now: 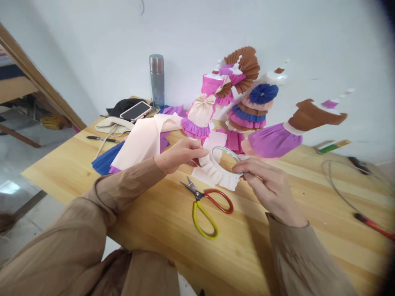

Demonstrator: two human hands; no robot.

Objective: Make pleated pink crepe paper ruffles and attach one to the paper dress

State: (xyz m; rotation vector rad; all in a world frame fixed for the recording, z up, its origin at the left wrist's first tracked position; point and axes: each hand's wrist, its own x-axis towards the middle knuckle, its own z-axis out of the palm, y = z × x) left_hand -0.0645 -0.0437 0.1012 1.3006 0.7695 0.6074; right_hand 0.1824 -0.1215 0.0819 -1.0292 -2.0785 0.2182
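Note:
Between my two hands runs a short pleated strip (224, 176) of cream crepe paper. A narrow tape (220, 150) with printed lettering loops above its upper edge, curving from near the strip across to my right fingers. My left hand (182, 155) pinches the strip's left end between thumb and fingers. My right hand (271, 183) is closed on the right end of the tape, beside the strip's right end. Just below lie scissors (199, 195) with one red and one yellow handle, their blades slightly apart. A flat cream sheet (202, 174) is partly hidden behind the strip.
Small dress forms in crepe paper stand along the wall, including a brown-and-purple dress (274, 139) and a tiered one (249, 113). Folded cream paper (138, 142), a pen (101, 139), a phone (135, 111) and a flask (157, 82) are left. A cable (333, 185) lies right.

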